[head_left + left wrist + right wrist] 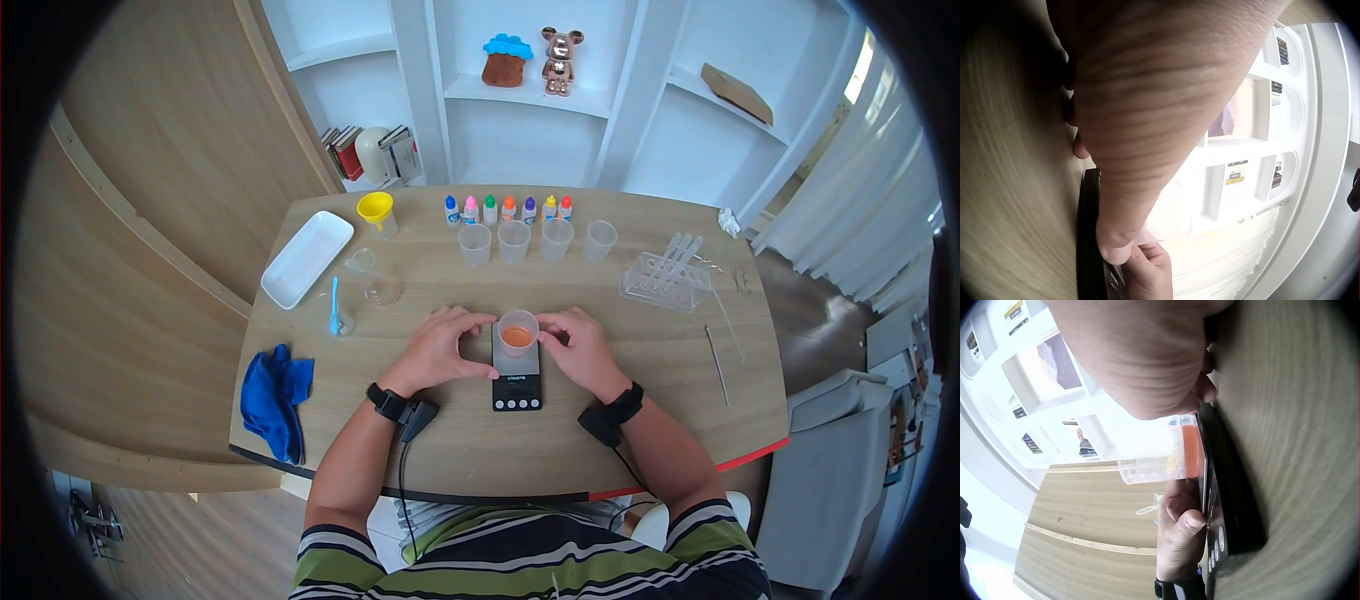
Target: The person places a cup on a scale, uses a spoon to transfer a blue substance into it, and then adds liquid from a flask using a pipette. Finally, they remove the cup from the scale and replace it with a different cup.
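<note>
A small black and grey digital scale (517, 375) lies on the table. On it stands a clear plastic cup (517, 333), upright, with a shallow layer of orange liquid; the layer shows well in the right wrist view. To the left, my left hand (443, 350) spreads thumb and index finger apart along the scale's side, the thumb tip at its edge. My right hand (580, 350) is at the opposite side, fingertips right at the scale's edge beside the cup. Neither hand is wrapped round the cup. In its wrist view, the right hand (1141, 362) hides part of the scale's far end.
Several clear cups (514, 240) and small dye bottles (490, 209) line the back. Left are a white tray (307, 260), a yellow funnel (375, 207), glassware (380, 287) and a blue cloth (275, 400). Right, a clear rack (660, 285) holds droppers; a metal rod (717, 365) lies nearer.
</note>
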The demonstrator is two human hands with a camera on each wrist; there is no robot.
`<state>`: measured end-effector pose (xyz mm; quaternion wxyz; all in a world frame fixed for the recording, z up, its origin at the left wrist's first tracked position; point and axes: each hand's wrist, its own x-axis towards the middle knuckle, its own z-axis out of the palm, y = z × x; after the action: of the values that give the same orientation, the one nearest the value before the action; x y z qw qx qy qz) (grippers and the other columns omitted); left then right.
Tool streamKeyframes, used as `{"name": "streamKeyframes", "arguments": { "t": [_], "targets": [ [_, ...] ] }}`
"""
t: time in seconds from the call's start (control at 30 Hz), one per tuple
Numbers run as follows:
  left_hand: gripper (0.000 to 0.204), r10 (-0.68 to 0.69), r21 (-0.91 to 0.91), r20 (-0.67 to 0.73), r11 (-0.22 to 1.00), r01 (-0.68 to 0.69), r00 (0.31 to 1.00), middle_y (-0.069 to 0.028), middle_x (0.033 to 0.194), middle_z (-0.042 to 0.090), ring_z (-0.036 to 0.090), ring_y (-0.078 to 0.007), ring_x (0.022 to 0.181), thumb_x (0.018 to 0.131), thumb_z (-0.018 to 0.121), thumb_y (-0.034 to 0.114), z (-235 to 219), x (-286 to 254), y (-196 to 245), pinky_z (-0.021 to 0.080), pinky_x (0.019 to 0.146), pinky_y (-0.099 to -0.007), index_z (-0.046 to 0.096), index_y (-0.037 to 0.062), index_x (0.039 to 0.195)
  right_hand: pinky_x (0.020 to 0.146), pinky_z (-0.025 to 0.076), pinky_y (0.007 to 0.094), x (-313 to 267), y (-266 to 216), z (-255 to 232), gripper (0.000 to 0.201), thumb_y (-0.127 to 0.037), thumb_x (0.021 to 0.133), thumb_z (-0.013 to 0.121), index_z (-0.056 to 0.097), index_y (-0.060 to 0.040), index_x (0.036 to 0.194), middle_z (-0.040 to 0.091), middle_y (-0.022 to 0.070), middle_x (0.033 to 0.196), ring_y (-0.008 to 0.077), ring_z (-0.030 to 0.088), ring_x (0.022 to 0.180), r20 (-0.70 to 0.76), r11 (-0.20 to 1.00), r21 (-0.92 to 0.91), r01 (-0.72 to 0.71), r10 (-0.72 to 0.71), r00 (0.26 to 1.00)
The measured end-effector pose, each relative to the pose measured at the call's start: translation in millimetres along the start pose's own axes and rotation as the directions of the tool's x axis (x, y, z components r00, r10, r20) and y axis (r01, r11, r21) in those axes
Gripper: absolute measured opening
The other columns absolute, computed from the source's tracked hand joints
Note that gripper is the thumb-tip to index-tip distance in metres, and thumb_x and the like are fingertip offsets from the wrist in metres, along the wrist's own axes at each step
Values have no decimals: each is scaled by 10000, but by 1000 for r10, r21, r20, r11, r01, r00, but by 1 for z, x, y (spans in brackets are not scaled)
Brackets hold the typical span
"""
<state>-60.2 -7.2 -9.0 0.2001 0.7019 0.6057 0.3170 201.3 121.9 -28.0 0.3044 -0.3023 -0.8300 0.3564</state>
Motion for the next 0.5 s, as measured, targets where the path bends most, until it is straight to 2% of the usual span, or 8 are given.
{"name": "streamKeyframes", "arguments": {
  "t": [0.17,0.23,0.5],
  "targets": [
    [825,2,3,0,1000,-2,1000,-33,1048,667,620,-265,1065,675,1019,426,0,0,0,458,989,-409,725,203,1413,744,577,377,0,0,0,291,-98,911,821,814,-72,1201,739,85,877,235,683,829,7,1000,-7,-21,21,1000],
    [824,-7,2,8,1000,7,1000,-36,1051,668,621,-267,1068,677,1019,424,-1,0,0,460,998,-410,724,202,1414,736,556,358,0,1,1,301,-58,916,809,819,-96,1215,687,72,852,217,660,805,-9,1000,-1,24,-24,1000],
    [827,-5,-10,8,1000,5,1000,-36,1044,664,620,-270,1065,680,1010,451,0,0,0,449,997,-414,725,186,1410,724,549,344,0,1,1,302,-63,928,801,817,-97,1227,672,65,856,201,648,788,-8,1000,8,24,-24,1000]
  ]
}}
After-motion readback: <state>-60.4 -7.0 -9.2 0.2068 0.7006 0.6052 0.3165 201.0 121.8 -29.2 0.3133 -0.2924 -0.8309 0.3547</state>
